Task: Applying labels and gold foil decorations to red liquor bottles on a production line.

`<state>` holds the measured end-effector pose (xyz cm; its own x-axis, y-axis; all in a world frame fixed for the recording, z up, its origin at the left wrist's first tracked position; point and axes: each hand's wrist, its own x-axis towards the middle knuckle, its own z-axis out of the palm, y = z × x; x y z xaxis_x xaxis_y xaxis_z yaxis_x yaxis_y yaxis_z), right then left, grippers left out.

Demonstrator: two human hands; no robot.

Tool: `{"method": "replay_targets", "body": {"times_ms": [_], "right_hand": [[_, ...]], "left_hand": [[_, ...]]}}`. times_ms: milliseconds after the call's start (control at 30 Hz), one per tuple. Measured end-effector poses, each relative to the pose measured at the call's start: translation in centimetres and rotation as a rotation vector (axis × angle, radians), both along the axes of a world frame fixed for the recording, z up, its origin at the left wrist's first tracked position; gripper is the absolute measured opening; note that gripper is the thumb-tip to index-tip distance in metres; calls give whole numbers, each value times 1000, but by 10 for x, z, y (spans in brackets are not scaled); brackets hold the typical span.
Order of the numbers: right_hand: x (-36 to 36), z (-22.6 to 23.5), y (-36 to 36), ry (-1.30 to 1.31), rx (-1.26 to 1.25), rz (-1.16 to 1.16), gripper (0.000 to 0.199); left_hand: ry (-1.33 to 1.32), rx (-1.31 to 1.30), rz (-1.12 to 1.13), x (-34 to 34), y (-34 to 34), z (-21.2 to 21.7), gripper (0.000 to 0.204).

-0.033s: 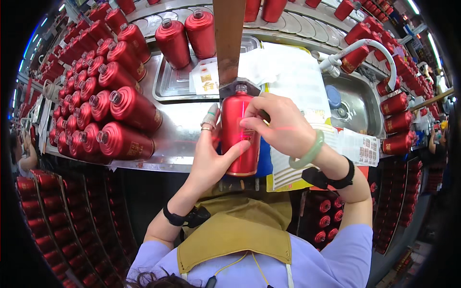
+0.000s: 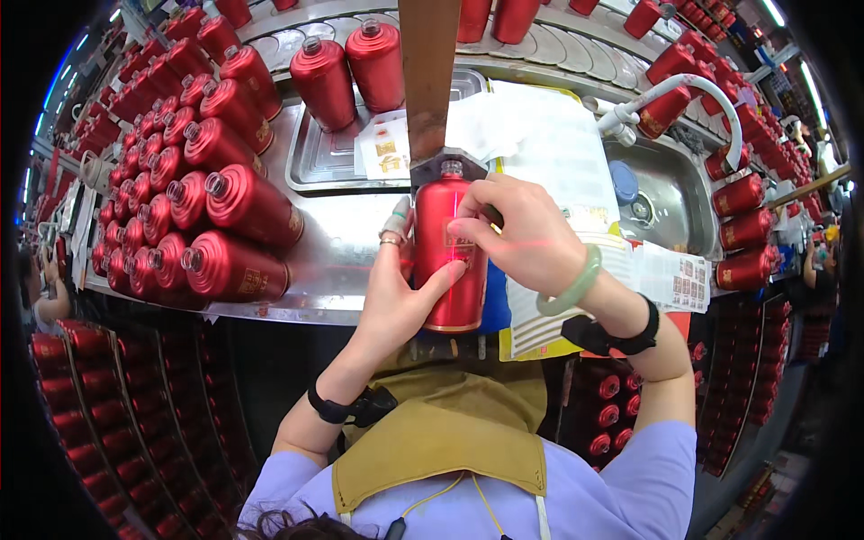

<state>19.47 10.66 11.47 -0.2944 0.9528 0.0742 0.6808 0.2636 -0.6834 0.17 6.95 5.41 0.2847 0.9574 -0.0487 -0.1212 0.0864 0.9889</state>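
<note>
The grip of the left hand point(image 2: 402, 288) is closed on a red bottle point(image 2: 436, 238), thumb across the front and fingers along the left side; the right hand point(image 2: 531, 225) has its fingers curled, thumb tip at the gold print point(image 2: 456, 240), and I cannot tell whether it pinches anything. The bottle is at the middle of the table point(image 2: 333, 238), by its near edge, its long axis running near to far, its neck point(image 2: 453, 168) pointing far toward a dark metal bracket point(image 2: 423, 167) and its base near; whether it lies flat or leans is unclear. Its contents are hidden by the red coating. To the far left, a shallow metal tray point(image 2: 313, 160) holds part of a white printed sheet point(image 2: 372, 155), with two red bottles point(image 2: 322, 85) upright in or against it. On the left, many red bottles point(image 2: 247, 207) crowd together; on the right, the steel sink point(image 2: 688, 202) contains a round blue lid-like piece point(image 2: 623, 182). Compared with the earlier frame, little differs: the right wrist and its green bracelet point(image 2: 587, 277) sit slightly farther left, the gold print shows more plainly beside the thumb, and the bottle keeps nearly the same place.
</note>
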Motion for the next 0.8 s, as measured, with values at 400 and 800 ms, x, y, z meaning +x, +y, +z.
{"method": "replay_targets", "body": {"times_ms": [400, 800], "right_hand": [[-6, -51, -5, 522, -223, -356, 47], [-15, -65, -10, 715, -163, -377, 52]], "left_hand": [[-145, -108, 16, 7, 3, -3, 78], [-126, -43, 20, 5, -1, -8, 85]]}}
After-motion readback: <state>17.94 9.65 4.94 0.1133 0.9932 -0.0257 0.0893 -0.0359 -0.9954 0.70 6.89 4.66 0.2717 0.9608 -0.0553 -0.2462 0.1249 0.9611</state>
